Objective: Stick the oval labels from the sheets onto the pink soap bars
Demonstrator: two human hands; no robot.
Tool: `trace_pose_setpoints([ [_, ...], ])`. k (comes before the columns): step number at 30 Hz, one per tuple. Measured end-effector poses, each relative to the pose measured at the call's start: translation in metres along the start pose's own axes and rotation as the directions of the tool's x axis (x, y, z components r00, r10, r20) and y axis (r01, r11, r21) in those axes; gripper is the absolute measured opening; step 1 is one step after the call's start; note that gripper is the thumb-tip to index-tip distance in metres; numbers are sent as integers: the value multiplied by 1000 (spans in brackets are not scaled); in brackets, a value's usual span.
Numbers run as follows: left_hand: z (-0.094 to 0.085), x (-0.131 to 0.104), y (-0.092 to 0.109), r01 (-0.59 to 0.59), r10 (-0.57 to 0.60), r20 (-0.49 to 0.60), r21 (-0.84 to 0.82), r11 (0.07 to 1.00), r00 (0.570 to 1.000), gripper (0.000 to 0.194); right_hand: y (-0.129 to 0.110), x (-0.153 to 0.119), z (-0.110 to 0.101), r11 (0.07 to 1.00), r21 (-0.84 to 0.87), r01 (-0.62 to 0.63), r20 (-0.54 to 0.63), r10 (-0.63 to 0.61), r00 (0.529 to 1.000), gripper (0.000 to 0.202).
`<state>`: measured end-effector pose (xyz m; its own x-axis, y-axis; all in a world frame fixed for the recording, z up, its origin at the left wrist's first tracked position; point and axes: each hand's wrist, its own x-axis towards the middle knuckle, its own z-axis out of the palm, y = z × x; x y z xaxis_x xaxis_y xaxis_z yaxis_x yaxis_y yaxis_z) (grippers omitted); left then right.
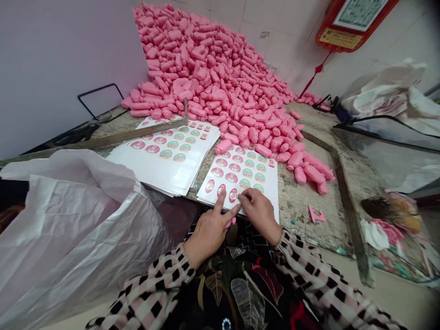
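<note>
Currently, you are at what looks like the label-lifting step, with the near label sheet (pixel 274 188) at lower center of the frame, on the bench (pixel 295 208). Its near row carries oval labels (pixel 209 186); the rightmost oval label (pixel 233 195) lies between your two hands.

Left hand (pixel 231 198): index finger extended, tip pressed down on the sheet over the middle oval; thumb reaching toward the right hand. A pink bottle (pixel 231 222) shows just under this hand, beyond the bench edge and apparently held in the curled fingers. Most of it is hidden.

Right hand (pixel 240 198): thumb and index finger drawn together at the right edge of the rightmost oval. Whether that edge is pinched between them cannot be told from this view.

Bottle stock: the bottle pile (pixel 213 68) fills the upper center of the frame and runs down to the far edge of the sheet. A second label stack (pixel 161 176) lies left of center, with a metal strip (pixel 134 134) across it.

Next move, as judged here: it calls for a firm thumb-and-index hold on the label edge, a low, even peel, and the left index finger bearing down to stop the sheet lifting. Avoid creasing the label; turn the bottle face outward before applying.
</note>
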<state>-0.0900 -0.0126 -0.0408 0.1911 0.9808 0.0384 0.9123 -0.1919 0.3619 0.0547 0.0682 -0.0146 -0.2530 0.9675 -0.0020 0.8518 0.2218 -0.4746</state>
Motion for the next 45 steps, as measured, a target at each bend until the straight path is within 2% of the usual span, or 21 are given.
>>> trace_pose_setpoints([
  [7, -1, 0, 1, 15, -14, 19, -22, 1000, 1000, 55, -6, 6, 2, 999, -16, -52, -20, 52, 998, 22],
  [13, 0, -1, 1, 12, -12, 13, -13, 1000, 1000, 56, -6, 9, -3, 998, -68, -5, 12, 6, 1000, 25],
  [22, -1, 0, 6, 55, -56, 27, 43, 998, 998, 70, -14, 12, -7, 989, -136, -52, 26, 56, 998, 26],
  [29, 2, 1, 7, 62, -65, 33, 74, 995, 997, 68, -25, 11, -19, 985, -168, 30, -65, -42, 997, 26],
  [33, 0, 0, 5, 42, -41, 20, -17, 999, 999, 61, -19, 13, -29, 997, -76, 10, -133, -21, 991, 28],
  [35, -4, -4, 3, 9, -10, -7, -121, 993, 1000, 58, -12, 15, -32, 1000, 30, -3, -121, 6, 993, 29],
  [37, -10, -8, 3, -31, 8, -80, -287, 957, 997, 54, -5, 15, -34, 980, 199, 3, -115, 21, 993, 30],
  [39, -18, -11, 4, -32, -69, -170, -528, 849, 983, 51, -2, 12, -34, 909, 416, 22, -113, 27, 993, 31],
  [40, -22, -12, 4, -10, -148, -177, -673, 740, 973, 51, -4, 9, -34, 858, 513, 34, -111, 26, 993, 30],
  [41, -26, -11, 5, 23, -237, -142, -814, 580, 961, 51, -7, 5, -33, 807, 589, 44, -100, 19, 995, 30],
  [43, -33, -8, 6, 104, -349, 54, -987, 125, 935, 53, -17, -5, -32, 733, 678, 55, -62, -17, 998, 29],
  [44, -35, -6, 6, 136, -349, 167, -984, -111, 922, 54, -22, -10, -31, 712, 700, 54, -34, -42, 999, 28],
  [45, -37, -3, 6, 157, -327, 260, -938, -310, 909, 55, -27, -15, -29, 699, 714, 51, -5, -68, 998, 27],
])
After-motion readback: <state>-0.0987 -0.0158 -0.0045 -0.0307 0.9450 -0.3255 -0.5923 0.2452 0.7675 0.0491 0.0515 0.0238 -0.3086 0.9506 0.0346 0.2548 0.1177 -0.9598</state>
